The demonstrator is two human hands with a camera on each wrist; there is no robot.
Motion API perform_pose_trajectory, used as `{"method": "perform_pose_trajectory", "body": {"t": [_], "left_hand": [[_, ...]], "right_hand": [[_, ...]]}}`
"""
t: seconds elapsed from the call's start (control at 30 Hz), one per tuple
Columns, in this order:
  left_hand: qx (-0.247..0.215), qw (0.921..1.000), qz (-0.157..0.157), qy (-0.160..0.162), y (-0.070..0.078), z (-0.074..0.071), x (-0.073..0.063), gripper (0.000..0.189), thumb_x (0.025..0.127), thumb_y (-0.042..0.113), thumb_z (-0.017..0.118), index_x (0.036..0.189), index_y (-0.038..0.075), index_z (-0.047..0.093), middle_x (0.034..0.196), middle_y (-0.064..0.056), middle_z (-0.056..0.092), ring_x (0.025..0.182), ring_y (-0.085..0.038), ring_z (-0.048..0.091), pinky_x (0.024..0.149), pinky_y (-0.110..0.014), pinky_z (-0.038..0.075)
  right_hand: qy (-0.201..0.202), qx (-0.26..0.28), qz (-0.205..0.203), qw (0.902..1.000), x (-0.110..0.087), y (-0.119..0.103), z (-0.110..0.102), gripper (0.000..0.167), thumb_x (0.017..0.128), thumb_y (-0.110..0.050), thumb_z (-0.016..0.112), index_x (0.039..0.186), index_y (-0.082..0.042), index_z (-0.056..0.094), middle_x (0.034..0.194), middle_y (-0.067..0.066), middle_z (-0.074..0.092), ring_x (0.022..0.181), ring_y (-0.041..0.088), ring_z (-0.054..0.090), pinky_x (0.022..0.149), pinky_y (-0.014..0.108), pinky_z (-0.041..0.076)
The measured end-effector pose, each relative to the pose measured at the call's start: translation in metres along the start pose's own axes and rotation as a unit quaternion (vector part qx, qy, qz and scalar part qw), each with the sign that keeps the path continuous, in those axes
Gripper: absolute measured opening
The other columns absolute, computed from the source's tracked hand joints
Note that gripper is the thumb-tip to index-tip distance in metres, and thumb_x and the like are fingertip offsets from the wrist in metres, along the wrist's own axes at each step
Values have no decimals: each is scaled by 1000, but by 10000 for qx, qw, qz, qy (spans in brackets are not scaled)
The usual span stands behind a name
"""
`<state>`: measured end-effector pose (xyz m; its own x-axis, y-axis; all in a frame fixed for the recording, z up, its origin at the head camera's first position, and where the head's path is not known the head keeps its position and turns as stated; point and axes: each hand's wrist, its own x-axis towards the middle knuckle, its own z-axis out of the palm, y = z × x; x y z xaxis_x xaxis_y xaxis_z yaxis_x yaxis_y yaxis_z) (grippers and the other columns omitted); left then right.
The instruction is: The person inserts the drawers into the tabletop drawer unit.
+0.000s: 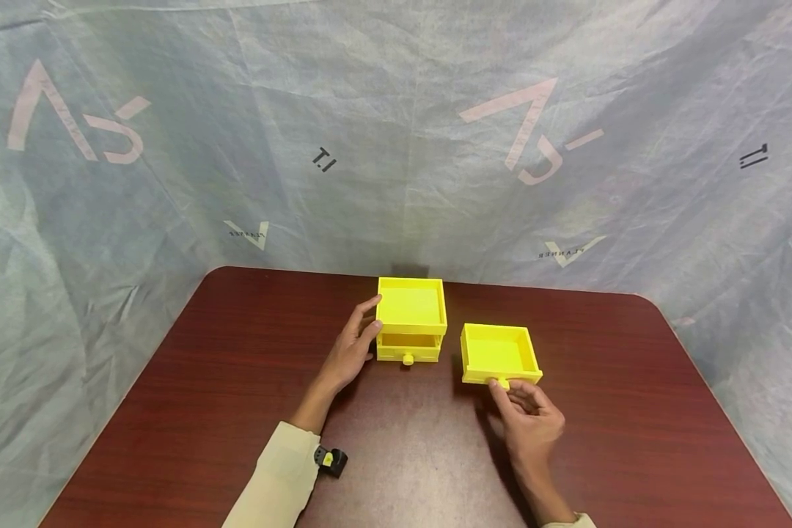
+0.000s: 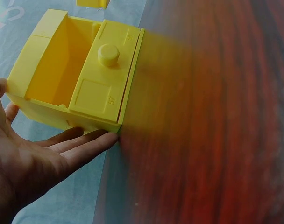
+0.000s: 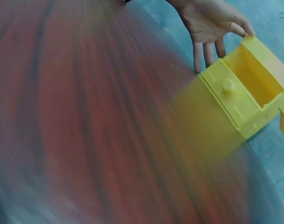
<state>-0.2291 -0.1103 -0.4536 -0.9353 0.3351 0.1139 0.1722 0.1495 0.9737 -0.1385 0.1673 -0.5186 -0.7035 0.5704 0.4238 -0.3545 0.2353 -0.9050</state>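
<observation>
A small yellow two-level drawer cabinet (image 1: pixel 412 304) stands on the table, its top a shallow open tray. Its upper slot is vacant; the lower drawer (image 2: pixel 100 77), with a round knob, sits in place. My left hand (image 1: pixel 348 356) rests against the cabinet's left side, fingers extended along the wall and thumb near the upper front corner. To the right, my right hand (image 1: pixel 531 425) pinches the knob of a separate yellow drawer (image 1: pixel 498 356) between thumb and fingers. That drawer is out of the cabinet, upright and empty inside. Only its edge enters the right wrist view.
The dark red wooden table (image 1: pixel 224 381) extends around both hands. A grey cloth backdrop (image 1: pixel 369 147) with printed logos hangs behind and along the sides. A black strap device (image 1: pixel 331 461) is on the left wrist by the pale sleeve (image 1: pixel 280 469).
</observation>
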Motion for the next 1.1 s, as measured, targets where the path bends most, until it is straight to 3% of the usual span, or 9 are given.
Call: {"method": "perform_pose_trajectory", "body": {"t": [0.17, 0.47, 0.77, 1.1], "left_hand": [[-4, 10000, 21, 15, 0, 0, 0, 52, 109, 27, 41, 158, 18, 27, 161, -14, 22, 137, -45, 38, 90, -72, 43], [-10, 10000, 3, 19, 1, 0, 1, 52, 109, 26, 41, 158, 18, 27, 161, -15, 23, 136, -46, 39, 90, -72, 43], [23, 10000, -29, -37, 1, -1, 1, 52, 109, 27, 41, 158, 19, 26, 160, -16, 23, 138, -44, 38, 91, -71, 43], [37, 10000, -67, 19, 0, 0, 0, 52, 109, 29, 42, 158, 21, 27, 160, -15, 25, 137, -44, 39, 91, -70, 43]], "right_hand": [[-68, 22, -43, 10000, -5, -1, 3, 20, 71, 8, 86, 86, 10, 72, 75, 12, 72, 63, 7, 69, 58, 19, 55], [-277, 128, 52, 9995, -11, -3, 6, 18, 73, 7, 85, 84, 9, 70, 75, 6, 72, 65, 9, 71, 59, 23, 56], [-289, 138, 45, 9995, -13, -5, 8, 19, 72, 10, 85, 84, 9, 71, 74, 14, 72, 63, 8, 70, 58, 22, 56], [-404, 219, -129, 9989, -16, -35, 12, 17, 71, 16, 81, 82, 15, 68, 71, 19, 70, 62, 8, 69, 57, 20, 55]]}}
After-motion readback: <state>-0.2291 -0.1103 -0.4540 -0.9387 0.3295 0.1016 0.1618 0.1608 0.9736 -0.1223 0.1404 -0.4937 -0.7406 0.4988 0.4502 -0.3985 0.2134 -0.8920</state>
